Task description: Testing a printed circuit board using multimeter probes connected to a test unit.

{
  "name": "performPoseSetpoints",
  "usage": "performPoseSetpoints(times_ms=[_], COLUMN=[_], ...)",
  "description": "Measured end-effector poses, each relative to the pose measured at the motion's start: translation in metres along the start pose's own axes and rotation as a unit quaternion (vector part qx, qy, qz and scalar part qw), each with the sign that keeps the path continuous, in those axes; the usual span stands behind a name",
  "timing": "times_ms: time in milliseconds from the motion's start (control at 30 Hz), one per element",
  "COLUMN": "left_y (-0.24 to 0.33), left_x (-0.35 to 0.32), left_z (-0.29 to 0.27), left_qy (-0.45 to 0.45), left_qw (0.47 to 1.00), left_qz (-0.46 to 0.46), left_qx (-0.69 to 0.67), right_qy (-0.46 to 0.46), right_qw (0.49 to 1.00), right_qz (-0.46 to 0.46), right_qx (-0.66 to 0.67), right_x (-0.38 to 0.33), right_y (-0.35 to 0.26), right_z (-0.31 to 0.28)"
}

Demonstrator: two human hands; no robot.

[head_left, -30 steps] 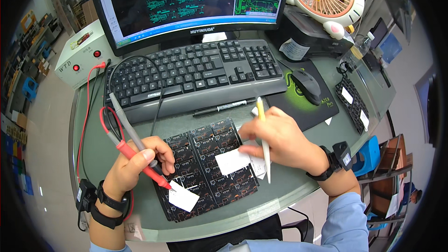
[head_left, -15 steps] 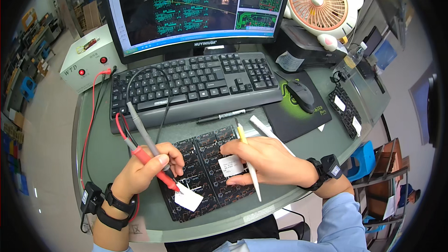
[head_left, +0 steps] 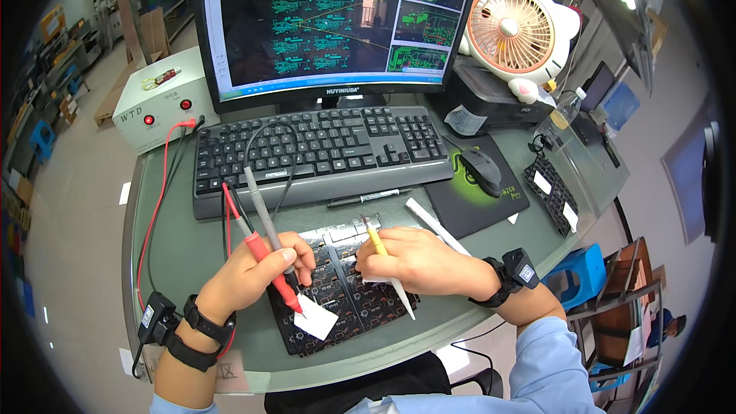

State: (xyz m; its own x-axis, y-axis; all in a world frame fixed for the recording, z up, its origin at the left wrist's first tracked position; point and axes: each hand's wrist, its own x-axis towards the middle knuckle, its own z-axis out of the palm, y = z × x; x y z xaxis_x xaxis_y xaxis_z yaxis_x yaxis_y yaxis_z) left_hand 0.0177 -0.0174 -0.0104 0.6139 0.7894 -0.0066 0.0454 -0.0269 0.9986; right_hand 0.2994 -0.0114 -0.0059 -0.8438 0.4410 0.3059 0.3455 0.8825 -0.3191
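My left hand point(head_left: 249, 272) is closed round two test probes, a red one point(head_left: 259, 248) and a grey one point(head_left: 261, 199), both slanting down. The red tip is at a white paper label point(head_left: 316, 319) on the black circuit board panel point(head_left: 354, 314); whether it touches cannot be made out. The grey probe's tip is hidden by the fingers. My right hand point(head_left: 425, 261), palm down over the panel's right part, grips a slim yellow-and-white pen-shaped tool point(head_left: 376, 241), its dark pointed end up. A sliver of white label point(head_left: 376, 280) shows under these fingers.
Beyond the panel lie a black marker point(head_left: 368, 198), a white stick point(head_left: 437, 226) and a keyboard point(head_left: 322, 157). A mouse point(head_left: 481, 172) rests on its mat at right, near another labelled board point(head_left: 550, 193). Probe leads run to a white box point(head_left: 165, 100) at left.
My right hand has turned palm down and its fingers have closed in, mostly covering the label that showed there. The left hand still holds both probes by the other label. The whole view has shifted slightly.
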Motion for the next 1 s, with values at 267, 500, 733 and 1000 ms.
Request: performPoseSetpoints(times_ms=[267, 500, 733, 1000], left_y=[-0.002, -0.002, -0.004, -0.005], left_x=[0.001, 0.002, 0.001, 0.003], left_z=[0.001, 0.003, 0.005, 0.005], left_qy=[0.015, 0.024, 0.028, 0.035], left_qw=[1.0, 1.0, 1.0, 0.999], left_qz=[-0.003, -0.003, 0.002, 0.0], left_qx=[-0.009, -0.02, -0.008, -0.014], right_qy=[0.059, 0.085, 0.079, 0.029], right_qw=[0.996, 0.982, 0.981, 0.992], right_qz=[0.058, 0.092, 0.037, -0.026], right_qx=[0.041, 0.141, 0.175, 0.118], right_x=[-0.001, -0.003, 0.0, 0.003], right_y=[0.001, 0.005, 0.013, 0.024], right_z=[0.01, 0.014, -0.003, -0.008])
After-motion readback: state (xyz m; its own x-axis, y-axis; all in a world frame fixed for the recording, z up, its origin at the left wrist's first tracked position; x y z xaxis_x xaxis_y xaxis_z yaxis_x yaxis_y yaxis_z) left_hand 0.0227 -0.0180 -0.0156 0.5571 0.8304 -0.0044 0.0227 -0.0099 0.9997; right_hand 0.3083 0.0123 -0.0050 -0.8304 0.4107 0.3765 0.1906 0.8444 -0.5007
